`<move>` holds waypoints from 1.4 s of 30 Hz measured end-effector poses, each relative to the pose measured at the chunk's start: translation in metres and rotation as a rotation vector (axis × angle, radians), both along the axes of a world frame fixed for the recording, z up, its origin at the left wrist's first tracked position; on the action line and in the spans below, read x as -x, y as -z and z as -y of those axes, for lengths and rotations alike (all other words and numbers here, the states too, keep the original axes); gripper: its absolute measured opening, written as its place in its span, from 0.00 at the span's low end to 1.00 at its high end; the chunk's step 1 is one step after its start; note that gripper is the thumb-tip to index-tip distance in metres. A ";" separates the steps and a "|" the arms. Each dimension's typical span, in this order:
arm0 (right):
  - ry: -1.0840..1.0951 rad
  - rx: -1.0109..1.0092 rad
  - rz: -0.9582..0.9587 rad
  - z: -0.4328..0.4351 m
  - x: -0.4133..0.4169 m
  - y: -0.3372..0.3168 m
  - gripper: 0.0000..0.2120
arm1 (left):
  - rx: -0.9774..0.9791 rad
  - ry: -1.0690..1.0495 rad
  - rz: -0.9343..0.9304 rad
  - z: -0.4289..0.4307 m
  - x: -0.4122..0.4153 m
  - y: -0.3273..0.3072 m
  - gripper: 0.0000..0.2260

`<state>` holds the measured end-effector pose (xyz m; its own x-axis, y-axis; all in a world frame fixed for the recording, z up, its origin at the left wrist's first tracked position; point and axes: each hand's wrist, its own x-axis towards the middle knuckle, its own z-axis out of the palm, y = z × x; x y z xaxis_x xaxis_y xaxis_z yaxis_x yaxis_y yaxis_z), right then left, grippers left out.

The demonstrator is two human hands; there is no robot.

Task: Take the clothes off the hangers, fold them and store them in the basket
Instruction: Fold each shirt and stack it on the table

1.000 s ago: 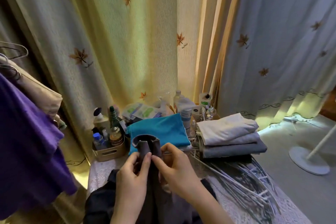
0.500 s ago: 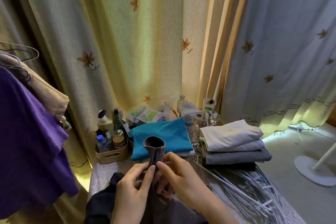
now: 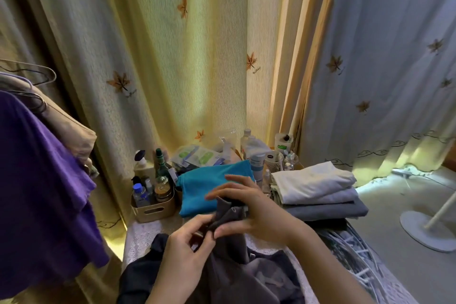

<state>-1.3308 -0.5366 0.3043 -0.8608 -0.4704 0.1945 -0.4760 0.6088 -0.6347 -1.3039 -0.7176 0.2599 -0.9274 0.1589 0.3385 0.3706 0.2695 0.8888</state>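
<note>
pale yellow curtains (image 3: 172, 57) printed with orange leaves hang behind a narrow worktop (image 3: 140, 237) covered in lace cloth, seen from the person's own head. a dark grey garment (image 3: 234, 276) lies heaped on the near end of the worktop. both hands hold a narrow part of it, perhaps a sleeve end, just above the heap. the left hand (image 3: 182, 249) has its grip closed, thumb and fingertips pinching the fabric. the right hand (image 3: 256, 207) meets it: its thumb presses the same fold and cloth bunches in its palm, while its upper fingers stretch loosely over the top.

behind the hands sits a folded teal garment (image 3: 204, 185), and to its right a stack of folded clothes (image 3: 318, 190) in white and grey. a heap of bare wire hangers (image 3: 350, 254) lies in front of that stack. at the left edge a purple garment (image 3: 37, 180) and a beige garment (image 3: 69, 126) hang on hangers, not yet taken down. no basket can be made out.

the step in hand looks like straightening this narrow part before folding. to do it well, the pinch should run along the seam to flatten the cloth. the part should then be laid flat across the body of the garment, edges matched, so the fold sits as neat as the stack beside it.
</note>
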 end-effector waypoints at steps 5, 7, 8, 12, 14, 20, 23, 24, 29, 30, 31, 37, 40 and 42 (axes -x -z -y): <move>-0.051 0.224 0.006 0.014 0.010 -0.020 0.12 | -0.187 -0.035 -0.084 0.013 0.015 -0.026 0.24; -0.044 0.261 -0.041 0.019 0.016 -0.034 0.10 | -0.256 -0.078 -0.115 0.014 0.020 -0.034 0.23; -0.032 0.275 -0.090 0.020 0.019 -0.044 0.09 | -0.242 -0.082 -0.139 0.014 0.020 -0.038 0.22; 0.005 0.394 -0.187 0.017 0.033 -0.102 0.03 | -0.084 -0.078 -0.193 0.011 0.016 -0.042 0.18; 0.007 0.358 -0.277 0.012 0.036 -0.131 0.02 | -0.057 -0.113 -0.236 0.013 0.013 -0.041 0.15; 0.024 0.206 -0.426 0.002 0.034 -0.186 0.08 | -0.120 -0.230 -0.369 0.026 0.020 -0.058 0.09; -0.027 0.161 -0.415 -0.001 0.030 -0.194 0.16 | -0.198 -0.130 -0.269 0.030 0.020 -0.065 0.06; -0.056 0.156 -0.417 -0.001 0.029 -0.194 0.18 | -0.193 -0.099 -0.226 0.030 0.019 -0.066 0.09; -0.127 0.134 -0.399 -0.003 0.025 -0.192 0.10 | -0.100 -0.069 -0.116 0.020 0.024 -0.063 0.08; -0.123 0.146 -0.396 -0.005 0.025 -0.193 0.09 | -0.051 -0.043 -0.073 0.019 0.025 -0.058 0.07; -0.117 0.163 -0.388 -0.009 0.025 -0.194 0.07 | 0.007 -0.018 -0.042 0.018 0.026 -0.051 0.06; 0.014 0.158 -0.409 -0.035 0.030 -0.191 0.15 | 0.125 -0.119 -0.147 0.015 0.025 -0.011 0.14; 0.082 0.178 -0.427 -0.050 0.037 -0.183 0.10 | -0.004 -0.238 -0.177 0.026 0.026 -0.010 0.10; 0.123 0.145 -0.436 -0.060 0.042 -0.174 0.07 | -0.115 -0.254 -0.189 0.034 0.028 -0.011 0.07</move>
<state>-1.3724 -0.4767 0.4786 -0.7316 -0.3113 0.6065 -0.6471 0.5972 -0.4740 -1.3323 -0.7521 0.2711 -0.8517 -0.1179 0.5106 0.4657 0.2763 0.8407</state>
